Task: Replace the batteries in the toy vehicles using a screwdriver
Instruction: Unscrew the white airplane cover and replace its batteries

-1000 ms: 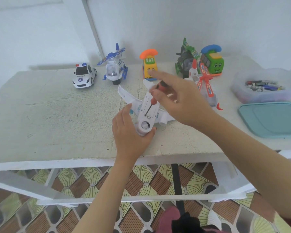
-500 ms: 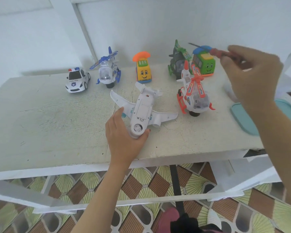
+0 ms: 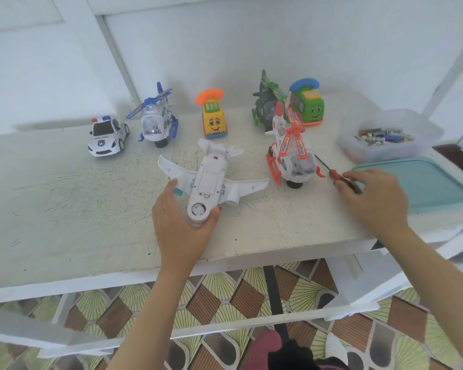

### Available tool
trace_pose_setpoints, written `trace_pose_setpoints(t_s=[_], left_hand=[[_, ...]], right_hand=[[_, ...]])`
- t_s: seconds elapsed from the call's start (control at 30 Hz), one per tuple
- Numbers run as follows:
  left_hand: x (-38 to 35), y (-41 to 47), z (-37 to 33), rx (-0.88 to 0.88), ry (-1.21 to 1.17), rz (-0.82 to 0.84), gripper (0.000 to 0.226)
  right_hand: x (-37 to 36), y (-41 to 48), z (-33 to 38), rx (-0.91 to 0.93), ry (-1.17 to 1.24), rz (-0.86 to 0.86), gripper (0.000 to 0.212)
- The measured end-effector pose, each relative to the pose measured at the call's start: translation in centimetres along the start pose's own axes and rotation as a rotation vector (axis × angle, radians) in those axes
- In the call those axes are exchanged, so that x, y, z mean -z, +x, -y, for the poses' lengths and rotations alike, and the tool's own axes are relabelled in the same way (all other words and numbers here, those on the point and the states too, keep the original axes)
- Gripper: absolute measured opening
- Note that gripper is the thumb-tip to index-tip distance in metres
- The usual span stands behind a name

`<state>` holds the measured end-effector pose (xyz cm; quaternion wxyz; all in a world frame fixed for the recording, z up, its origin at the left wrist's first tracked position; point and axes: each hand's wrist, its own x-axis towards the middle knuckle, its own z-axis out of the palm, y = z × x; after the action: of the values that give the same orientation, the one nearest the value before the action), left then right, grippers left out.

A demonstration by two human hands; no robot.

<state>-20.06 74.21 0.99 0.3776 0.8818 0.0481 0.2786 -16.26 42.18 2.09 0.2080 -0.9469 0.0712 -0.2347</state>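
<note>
Grips with the left hand [image 3: 179, 228] the nose of the white toy airplane [image 3: 211, 180], belly up on the table [image 3: 64, 209], same as a second before. No longer turns the screwdriver [image 3: 334, 175] on that belly: has carried it away and now lowers it to the table, far right of the left hand. Holds its handle in the curled fingers of the right hand [image 3: 372, 196]. Probably means a loosened screw and the battery cover as next step; leaves that cover closed for now.

Beyond the left hand: police car [image 3: 106, 136], blue helicopter [image 3: 155, 121], yellow phone car [image 3: 213, 116]. Beyond the right hand: green helicopter [image 3: 263, 105], green phone car [image 3: 308, 105], tub of batteries [image 3: 385, 145]; just beside it, teal lid [image 3: 425, 182]. Between both hands, near the screwdriver tip: orange helicopter [image 3: 289, 153], in the way of a straight reach back.
</note>
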Motion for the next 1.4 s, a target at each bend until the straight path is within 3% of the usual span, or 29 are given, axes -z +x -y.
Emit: trace_pose_setpoints(t_s=[0.17,0.33,0.5,0.6,0.67,0.77,0.83,0.9,1.03,1.13,1.23,1.33,1.4], left_hand=[[0.2,0.2,-0.4,0.122,-0.271,0.019,0.091],[0.6,0.2,-0.7,0.124,-0.482,-0.042,0.077],[1.1,1.0,-3.6,0.198,-0.762,-0.2,0.067],[1.3,1.4,-5.7,0.346,-0.96,-0.253,0.06],[1.4,1.7,-7.0,0.429,-1.015,-0.266,0.052],[1.0,1.6,-8.4,0.493,-1.025,-0.221,0.038],[1.0,1.6,-8.9,0.486,-1.022,-0.186,0.043],[1.3,2.0,-9.1,0.473,-1.008,-0.143,0.048],[1.1,2.8,-8.0,0.471,-0.914,-0.069,0.065],[1.4,2.8,-6.4,0.312,-0.695,-0.101,0.072],[1.2,3.0,-5.0,0.169,-0.563,0.069,0.071],[0.8,2.7,-4.4,0.238,-0.515,0.202,0.083],[0.5,2.5,-4.2,0.271,-0.447,0.245,0.069]], right_hand=[[-0.7,0.6,0.1,-0.016,0.121,-0.126,0.055],[0.4,0.5,3.6,0.174,0.231,-0.425,0.032],[1.4,-2.2,10.2,0.296,0.429,-0.396,0.031],[1.1,-4.5,13.8,0.276,0.691,-0.145,0.021],[0.9,-5.1,16.1,0.122,0.928,0.251,0.026],[0.6,-4.4,18.3,-0.066,1.247,0.782,0.053],[0.6,-3.8,19.1,-0.139,1.448,0.933,0.06],[0.4,-3.3,19.4,-0.185,1.561,0.976,0.059],[0.0,-1.8,19.9,-0.29,1.518,0.891,0.043],[-0.5,-0.6,20.2,-0.352,1.274,0.715,0.028],[-1.5,0.0,20.2,-0.355,1.018,0.588,0.045],[-2.5,0.0,19.9,-0.32,0.8,0.531,0.052],[-2.9,-0.2,19.6,-0.267,0.701,0.511,0.052]])
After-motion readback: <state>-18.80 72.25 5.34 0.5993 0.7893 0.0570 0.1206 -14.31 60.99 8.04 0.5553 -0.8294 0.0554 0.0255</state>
